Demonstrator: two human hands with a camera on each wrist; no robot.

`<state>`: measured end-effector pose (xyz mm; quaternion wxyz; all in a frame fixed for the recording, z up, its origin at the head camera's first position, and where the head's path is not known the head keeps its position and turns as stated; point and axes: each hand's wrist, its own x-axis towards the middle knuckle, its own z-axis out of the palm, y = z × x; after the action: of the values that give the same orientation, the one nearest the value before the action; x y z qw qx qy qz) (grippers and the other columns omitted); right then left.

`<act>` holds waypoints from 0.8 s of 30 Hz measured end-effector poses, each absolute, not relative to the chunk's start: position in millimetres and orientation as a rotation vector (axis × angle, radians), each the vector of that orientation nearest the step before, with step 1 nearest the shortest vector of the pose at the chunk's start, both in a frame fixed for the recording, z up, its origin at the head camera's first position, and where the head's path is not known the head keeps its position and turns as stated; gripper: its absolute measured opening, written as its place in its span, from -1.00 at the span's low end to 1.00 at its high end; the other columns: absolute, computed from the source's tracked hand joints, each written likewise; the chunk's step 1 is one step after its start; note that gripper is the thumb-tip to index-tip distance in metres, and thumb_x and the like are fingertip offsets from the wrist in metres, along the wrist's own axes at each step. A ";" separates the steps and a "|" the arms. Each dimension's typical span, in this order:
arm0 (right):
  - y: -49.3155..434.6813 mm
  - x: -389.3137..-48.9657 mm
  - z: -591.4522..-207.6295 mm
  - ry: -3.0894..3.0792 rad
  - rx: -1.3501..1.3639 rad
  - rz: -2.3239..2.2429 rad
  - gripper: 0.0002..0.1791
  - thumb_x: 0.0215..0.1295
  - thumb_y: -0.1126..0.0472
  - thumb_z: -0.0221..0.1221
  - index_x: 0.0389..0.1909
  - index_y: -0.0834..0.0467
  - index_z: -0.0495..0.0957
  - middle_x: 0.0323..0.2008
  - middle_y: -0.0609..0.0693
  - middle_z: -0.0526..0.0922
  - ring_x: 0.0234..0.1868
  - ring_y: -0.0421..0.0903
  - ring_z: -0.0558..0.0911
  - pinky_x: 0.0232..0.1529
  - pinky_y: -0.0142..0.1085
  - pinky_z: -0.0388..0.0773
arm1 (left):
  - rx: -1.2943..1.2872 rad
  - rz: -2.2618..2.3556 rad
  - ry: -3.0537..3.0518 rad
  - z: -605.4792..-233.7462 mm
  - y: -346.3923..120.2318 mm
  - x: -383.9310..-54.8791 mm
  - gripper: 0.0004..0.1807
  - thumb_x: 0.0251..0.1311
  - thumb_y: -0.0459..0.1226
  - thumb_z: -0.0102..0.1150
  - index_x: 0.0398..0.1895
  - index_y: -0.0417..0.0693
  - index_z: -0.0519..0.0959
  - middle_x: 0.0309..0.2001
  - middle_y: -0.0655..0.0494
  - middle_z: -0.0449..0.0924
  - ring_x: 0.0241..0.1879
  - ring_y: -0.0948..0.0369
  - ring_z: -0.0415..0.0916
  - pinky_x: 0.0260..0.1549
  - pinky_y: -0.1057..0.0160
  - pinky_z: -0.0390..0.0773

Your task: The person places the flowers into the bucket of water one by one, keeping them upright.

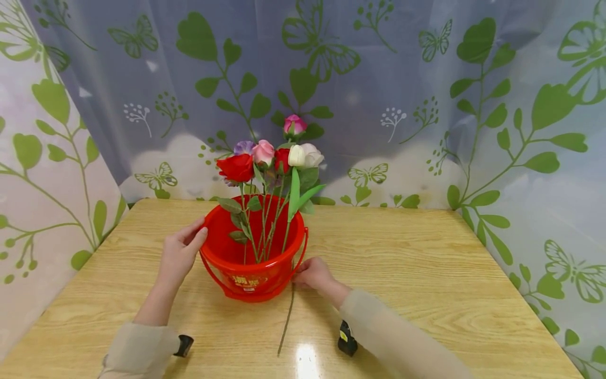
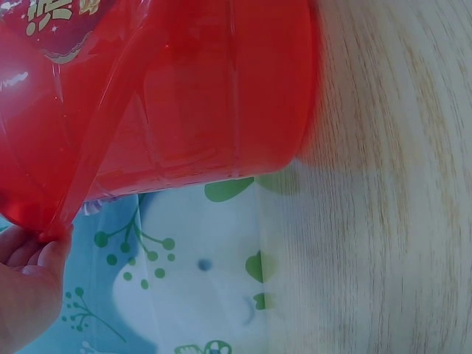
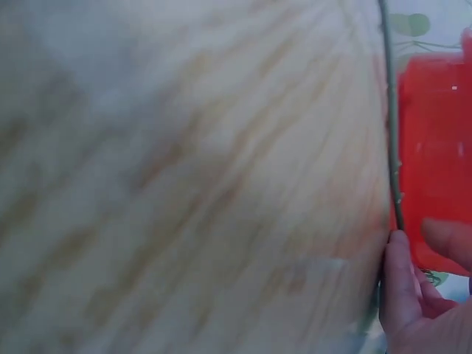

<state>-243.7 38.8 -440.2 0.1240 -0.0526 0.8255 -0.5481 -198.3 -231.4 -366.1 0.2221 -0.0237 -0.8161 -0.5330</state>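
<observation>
A red bucket (image 1: 251, 273) stands upright with a bunch of flowers in it, among them a red rose (image 1: 236, 168), a pink rose (image 1: 263, 152) and a white tulip (image 1: 296, 156). My left hand (image 1: 182, 247) grips the bucket's left rim; in the left wrist view its fingers pinch beside the bucket handle (image 2: 103, 118). Low at the bucket's right side, my right hand (image 1: 314, 275) has its fingertips around a thin green stem (image 1: 286, 321). In the right wrist view the stem (image 3: 391, 96) runs to the index fingertip. Its flower end is hidden.
The wooden table (image 1: 426, 263) reaches to a curtain (image 1: 402, 68) with green leaves and butterflies at its back. A black wrist device (image 1: 347, 339) hangs under my right sleeve, and another black device (image 1: 183, 346) at my left sleeve.
</observation>
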 end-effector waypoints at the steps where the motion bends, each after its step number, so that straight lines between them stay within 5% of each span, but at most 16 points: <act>1: 38.0 -242.5 -437.9 2.428 -0.157 -1.583 -0.93 -0.15 0.52 0.22 -0.63 0.38 0.50 -0.75 0.04 0.52 -0.71 -0.18 0.50 -0.61 -0.35 0.54 | -0.065 -1.470 -2.255 -366.2 -231.5 -198.5 -0.56 0.19 -0.24 0.04 0.07 -0.35 0.40 -0.01 -0.22 0.44 -0.24 0.61 0.36 -0.28 0.61 0.41; 6: 34.7 -245.9 -437.9 2.557 -0.206 -1.448 -0.73 -0.21 0.50 0.25 -0.83 0.19 0.39 -0.82 0.05 0.49 -0.76 -0.16 0.49 -0.69 -0.38 0.50 | -0.065 -1.468 -2.251 -367.4 -232.0 -199.3 -0.57 0.19 -0.25 0.04 0.07 -0.35 0.40 -0.01 -0.21 0.44 -0.23 0.60 0.36 -0.27 0.61 0.41; 12: 39.6 -249.6 -437.1 2.623 -0.293 -1.337 -0.75 -0.27 0.52 0.18 -0.89 0.20 0.39 -0.87 0.01 0.45 -0.82 -0.21 0.41 -0.77 -0.43 0.40 | -0.066 -1.476 -2.246 -368.0 -230.4 -200.3 -0.57 0.18 -0.25 0.06 0.06 -0.35 0.41 -0.01 -0.20 0.45 -0.23 0.58 0.37 -0.28 0.60 0.41; 24: 63.4 -251.6 -436.1 2.371 -0.042 -1.498 -0.97 -0.14 0.52 0.13 -0.63 0.37 0.50 -0.76 -0.01 0.47 -0.71 -0.20 0.45 -0.60 -0.36 0.54 | -0.057 -1.479 -2.237 -365.6 -231.8 -197.9 -0.58 0.17 -0.27 0.07 0.07 -0.31 0.42 0.00 -0.20 0.44 -0.21 0.61 0.36 -0.26 0.64 0.38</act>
<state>-251.6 63.4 -436.1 0.1677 -0.0148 0.8334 -0.5265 -197.9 -231.8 -365.6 0.2276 -0.0206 -0.8120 -0.5371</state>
